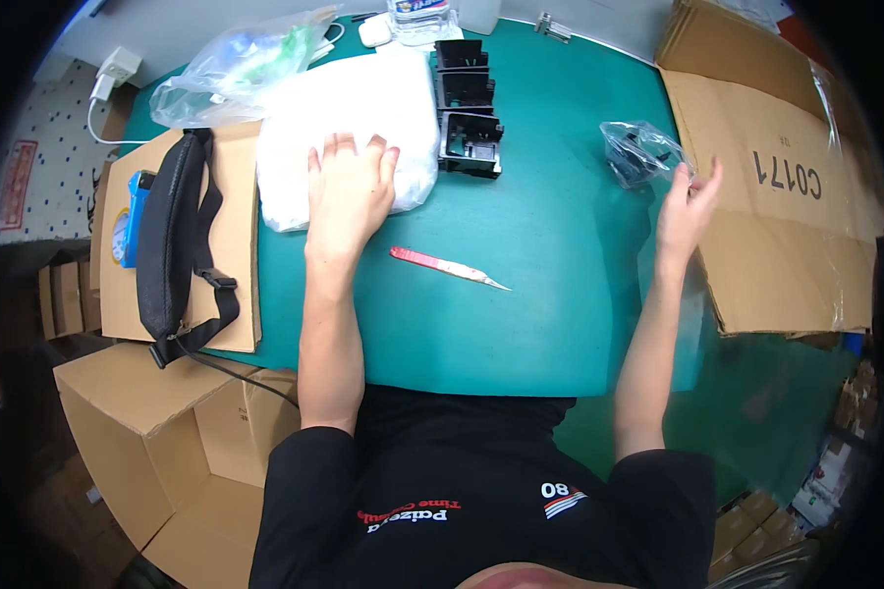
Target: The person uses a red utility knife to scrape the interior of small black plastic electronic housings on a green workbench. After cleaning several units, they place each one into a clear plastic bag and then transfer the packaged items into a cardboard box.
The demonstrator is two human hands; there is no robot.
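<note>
Green mat [550, 324]: along wall [609, 20].
Your left hand [351, 191]: spread on white bag [359, 98].
Your right hand [687, 211]: at pouch [631, 157], grip unclear.

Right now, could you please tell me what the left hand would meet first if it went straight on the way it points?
More of the white bag, which the left hand appears to rest on; beyond its far edge, perhaps the small white object, though depth is unclear.
</note>
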